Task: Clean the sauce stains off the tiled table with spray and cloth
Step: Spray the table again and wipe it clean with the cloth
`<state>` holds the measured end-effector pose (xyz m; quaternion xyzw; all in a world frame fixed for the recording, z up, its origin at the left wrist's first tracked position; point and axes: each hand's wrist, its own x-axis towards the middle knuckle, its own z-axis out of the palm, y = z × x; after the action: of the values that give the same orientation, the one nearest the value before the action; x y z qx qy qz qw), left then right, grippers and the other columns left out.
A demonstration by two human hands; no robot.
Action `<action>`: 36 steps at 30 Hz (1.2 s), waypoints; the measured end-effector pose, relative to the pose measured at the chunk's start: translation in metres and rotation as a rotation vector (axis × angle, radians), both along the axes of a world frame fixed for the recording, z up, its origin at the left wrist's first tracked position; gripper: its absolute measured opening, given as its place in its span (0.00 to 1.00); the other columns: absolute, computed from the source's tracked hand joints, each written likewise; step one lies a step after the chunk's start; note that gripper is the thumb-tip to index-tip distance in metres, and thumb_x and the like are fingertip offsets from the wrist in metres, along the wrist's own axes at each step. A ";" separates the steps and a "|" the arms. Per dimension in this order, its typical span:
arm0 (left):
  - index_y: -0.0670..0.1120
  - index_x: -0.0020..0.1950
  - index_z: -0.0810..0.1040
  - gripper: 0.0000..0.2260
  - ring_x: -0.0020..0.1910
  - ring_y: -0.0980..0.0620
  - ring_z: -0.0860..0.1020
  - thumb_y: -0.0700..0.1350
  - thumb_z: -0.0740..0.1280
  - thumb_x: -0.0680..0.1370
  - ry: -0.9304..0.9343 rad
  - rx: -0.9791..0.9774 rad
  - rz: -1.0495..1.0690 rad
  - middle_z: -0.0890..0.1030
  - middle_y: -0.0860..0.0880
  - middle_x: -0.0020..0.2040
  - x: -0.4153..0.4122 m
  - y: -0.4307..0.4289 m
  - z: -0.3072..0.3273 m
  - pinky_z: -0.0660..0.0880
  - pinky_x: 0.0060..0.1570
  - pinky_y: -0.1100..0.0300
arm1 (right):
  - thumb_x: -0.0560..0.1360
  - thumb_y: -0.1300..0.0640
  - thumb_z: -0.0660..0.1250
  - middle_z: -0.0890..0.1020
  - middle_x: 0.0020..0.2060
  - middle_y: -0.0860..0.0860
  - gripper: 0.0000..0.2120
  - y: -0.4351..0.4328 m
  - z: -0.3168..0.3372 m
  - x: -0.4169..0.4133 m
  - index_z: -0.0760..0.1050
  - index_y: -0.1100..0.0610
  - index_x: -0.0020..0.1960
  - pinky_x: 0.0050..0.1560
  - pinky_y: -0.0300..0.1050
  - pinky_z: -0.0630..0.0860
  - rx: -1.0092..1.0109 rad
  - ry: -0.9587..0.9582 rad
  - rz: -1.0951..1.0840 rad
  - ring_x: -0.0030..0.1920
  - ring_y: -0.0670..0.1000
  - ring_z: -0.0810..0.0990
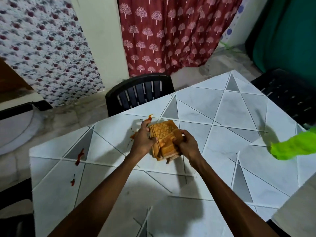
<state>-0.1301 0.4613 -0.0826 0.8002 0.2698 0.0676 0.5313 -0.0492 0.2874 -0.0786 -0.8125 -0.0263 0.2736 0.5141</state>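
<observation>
Two bare forearms, the left forearm (102,194) and the right forearm (227,194), reach out from the near edge over the desk (222,117). They meet at a folded cloth (164,132).

The left grip (142,141) is closed on the cloth's left edge, its fingers curled round the folds. The right grip (188,146) is closed on the cloth's near right corner, pinching the layers between thumb and fingers. The cloth is orange-yellow with a woven pattern and sits between the two grips, over the middle of the desk. Whether its underside touches the tiles cannot be told.

A red sauce stain (150,118) lies just beyond the left grip's fingertips, and an orange smear (132,135) shows beside that grip. A longer red streak (80,156) lies well to the left near the desk's edge, with a small red spot (73,182) nearer the camera. The desk top is pale tile with grey triangles and white grout lines.

At the right edge a blurred bright green thing (294,147) lies on the desk; what it is cannot be told. A black chair (140,94) stands at the far side, and a dark red curtain (171,31) printed with trees hangs behind it.
</observation>
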 end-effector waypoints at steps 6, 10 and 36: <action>0.48 0.70 0.70 0.26 0.58 0.48 0.77 0.40 0.74 0.74 0.000 0.027 0.032 0.76 0.47 0.60 0.074 0.022 -0.027 0.76 0.59 0.52 | 0.75 0.58 0.71 0.84 0.51 0.54 0.16 0.018 -0.026 0.064 0.77 0.50 0.62 0.49 0.49 0.82 -0.096 -0.118 -0.106 0.52 0.57 0.83; 0.46 0.69 0.73 0.22 0.68 0.45 0.71 0.52 0.70 0.77 0.098 0.419 0.129 0.71 0.46 0.69 0.070 0.055 -0.050 0.70 0.67 0.49 | 0.76 0.45 0.66 0.73 0.69 0.62 0.30 0.024 -0.045 0.080 0.69 0.56 0.74 0.61 0.60 0.74 -0.486 -0.672 0.106 0.66 0.66 0.71; 0.48 0.81 0.53 0.34 0.80 0.46 0.45 0.62 0.42 0.78 0.269 0.704 -0.087 0.49 0.47 0.81 0.015 0.139 -0.112 0.42 0.76 0.47 | 0.82 0.33 0.46 0.42 0.83 0.46 0.32 0.093 -0.085 0.058 0.40 0.40 0.82 0.80 0.63 0.45 -0.587 -0.868 0.866 0.82 0.55 0.37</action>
<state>-0.1150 0.6007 -0.1941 0.9462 0.2632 0.0277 0.1860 0.0083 0.3808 -0.1634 -0.8708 -0.4777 0.0999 0.0590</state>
